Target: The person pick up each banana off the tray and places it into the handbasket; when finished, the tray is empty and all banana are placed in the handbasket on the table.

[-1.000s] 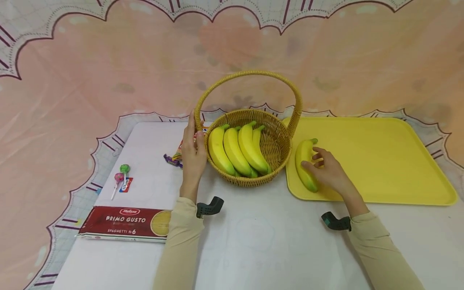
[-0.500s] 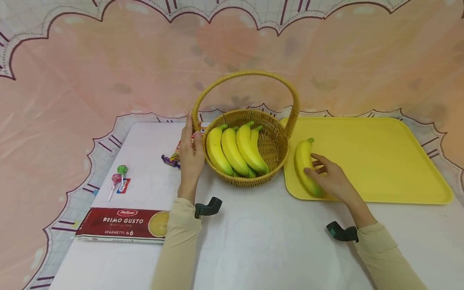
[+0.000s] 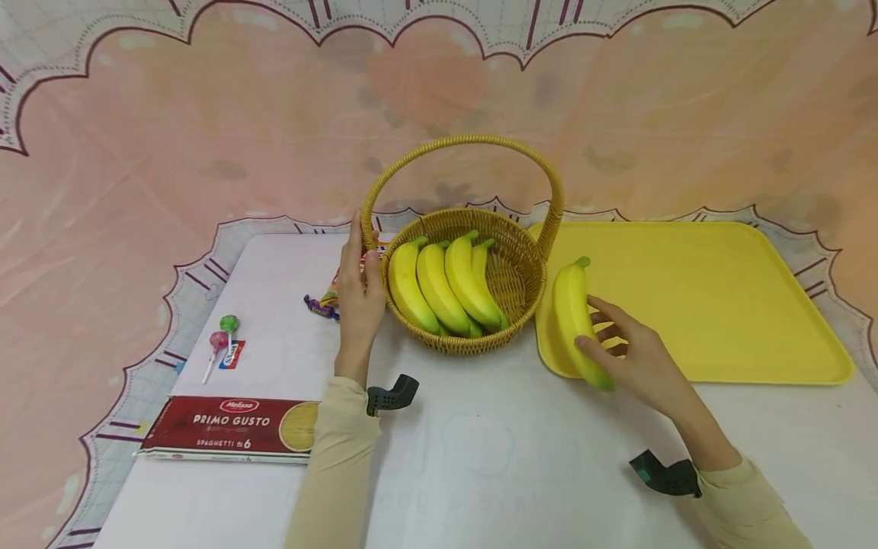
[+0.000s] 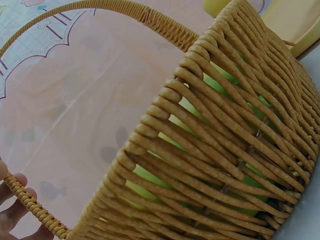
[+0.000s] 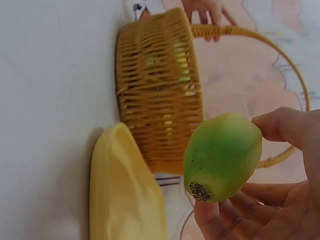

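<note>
Head view: our right hand (image 3: 634, 358) grips a banana (image 3: 573, 320), fingers curled round it, lifted just off the near left corner of the tray (image 3: 720, 305). Our left hand (image 3: 358, 293) rests flat against the basket (image 3: 511, 278), by the handle's base (fingers straight, thumb at the rim), steadying it. We judge the step is carrying the banana; the next move calls for clearing the rim and laying it beside the bunch (image 3: 446, 282). A second ago the banana lay on the tray.
</note>
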Tool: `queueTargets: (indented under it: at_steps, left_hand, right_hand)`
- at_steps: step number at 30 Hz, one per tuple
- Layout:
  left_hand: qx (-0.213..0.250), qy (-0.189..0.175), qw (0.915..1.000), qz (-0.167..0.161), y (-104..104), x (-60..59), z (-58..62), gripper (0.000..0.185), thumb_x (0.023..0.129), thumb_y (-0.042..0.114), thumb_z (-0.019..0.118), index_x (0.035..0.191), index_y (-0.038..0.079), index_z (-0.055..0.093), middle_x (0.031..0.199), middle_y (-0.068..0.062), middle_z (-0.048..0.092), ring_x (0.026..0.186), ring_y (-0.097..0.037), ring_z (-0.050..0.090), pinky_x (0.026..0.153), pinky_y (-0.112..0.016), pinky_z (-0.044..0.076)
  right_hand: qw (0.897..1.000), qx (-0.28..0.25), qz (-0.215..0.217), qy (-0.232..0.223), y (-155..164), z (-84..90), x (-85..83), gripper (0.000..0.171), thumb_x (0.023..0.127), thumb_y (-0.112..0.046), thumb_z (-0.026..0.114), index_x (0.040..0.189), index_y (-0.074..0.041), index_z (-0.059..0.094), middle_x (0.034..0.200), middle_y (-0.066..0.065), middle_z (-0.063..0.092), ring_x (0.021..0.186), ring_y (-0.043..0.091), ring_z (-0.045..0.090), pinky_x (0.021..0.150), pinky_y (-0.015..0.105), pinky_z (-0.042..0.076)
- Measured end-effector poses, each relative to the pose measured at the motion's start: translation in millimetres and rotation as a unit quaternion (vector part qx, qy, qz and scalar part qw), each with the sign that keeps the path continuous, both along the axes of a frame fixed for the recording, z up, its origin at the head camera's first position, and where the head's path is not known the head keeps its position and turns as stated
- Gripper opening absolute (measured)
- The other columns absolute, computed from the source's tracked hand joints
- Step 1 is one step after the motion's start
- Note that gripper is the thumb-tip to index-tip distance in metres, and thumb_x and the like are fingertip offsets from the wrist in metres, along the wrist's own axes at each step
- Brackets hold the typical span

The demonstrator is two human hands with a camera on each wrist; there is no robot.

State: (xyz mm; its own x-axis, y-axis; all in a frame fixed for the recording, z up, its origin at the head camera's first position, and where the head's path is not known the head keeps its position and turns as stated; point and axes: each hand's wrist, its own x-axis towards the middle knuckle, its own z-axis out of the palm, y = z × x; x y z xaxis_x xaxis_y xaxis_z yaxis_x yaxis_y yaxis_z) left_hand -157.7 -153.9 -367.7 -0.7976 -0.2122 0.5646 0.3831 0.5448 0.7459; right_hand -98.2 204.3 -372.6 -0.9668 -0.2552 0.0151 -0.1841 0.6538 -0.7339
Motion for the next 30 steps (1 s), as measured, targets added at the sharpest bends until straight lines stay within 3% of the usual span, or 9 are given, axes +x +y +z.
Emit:
queueTargets:
  at_steps: [6, 13, 20, 25, 30]
  left_hand:
    - [-0.004, -0.001, 1.0, 0.004, 0, 0.3, 0.2, 0.051, 0.102, 0.018, 0.038, 0.151, 0.02, 0.024, 0.124, -0.016, 0.055, 0.107, -0.026, 0.051, 0.092, -0.039, 0.042]
    - [-0.001, -0.008, 1.0, 0.002, 0, 1.9, 0.6, 0.051, 0.102, 0.019, 0.038, 0.151, 0.02, 0.024, 0.125, -0.015, 0.055, 0.106, -0.026, 0.052, 0.091, -0.04, 0.043]
    - [0.001, -0.011, 0.9999, 0.002, -1, 1.2, 1.2, 0.051, 0.102, 0.02, 0.038, 0.151, 0.021, 0.024, 0.126, -0.014, 0.054, 0.107, -0.025, 0.053, 0.093, -0.039, 0.044]
    - [0.004, -0.013, 0.9999, -0.001, -1, 1.5, 1.8, 0.051, 0.102, 0.019, 0.038, 0.151, 0.019, 0.024, 0.128, -0.014, 0.054, 0.11, -0.025, 0.053, 0.094, -0.04, 0.044]
    - [0.004, -0.014, 0.9999, -0.003, 0, 1.7, 1.4, 0.051, 0.102, 0.019, 0.038, 0.151, 0.021, 0.024, 0.129, -0.014, 0.053, 0.112, -0.025, 0.052, 0.093, -0.042, 0.043]
  right_hand:
    - [1.0, -0.013, 0.021, 0.012, -10, 10.9, 10.1, 0.065, 0.09, -0.035, 0.063, 0.145, -0.01, 0.037, 0.122, 0.011, 0.057, 0.099, 0.022, 0.057, 0.075, 0.019, 0.05]
    - [0.998, -0.028, 0.047, 0.02, -29, 22.0, 2.9, 0.065, 0.089, -0.033, 0.065, 0.144, -0.011, 0.039, 0.12, 0.011, 0.059, 0.097, 0.021, 0.058, 0.075, 0.023, 0.051]
    - [0.998, -0.038, 0.045, -0.007, -52, 31.0, -29.4, 0.066, 0.09, -0.041, 0.061, 0.145, -0.015, 0.037, 0.124, 0.01, 0.057, 0.099, 0.022, 0.06, 0.081, 0.038, 0.05]
    - [0.998, -0.042, 0.046, -0.029, -67, 34.3, -59.5, 0.066, 0.09, -0.046, 0.058, 0.145, -0.017, 0.037, 0.123, 0.008, 0.058, 0.101, 0.023, 0.057, 0.079, 0.035, 0.047]
    - [0.997, -0.028, 0.044, -0.053, -77, 31.2, -82.0, 0.071, 0.089, -0.05, 0.058, 0.146, -0.015, 0.036, 0.126, 0.011, 0.058, 0.108, 0.026, 0.056, 0.087, 0.04, 0.047]
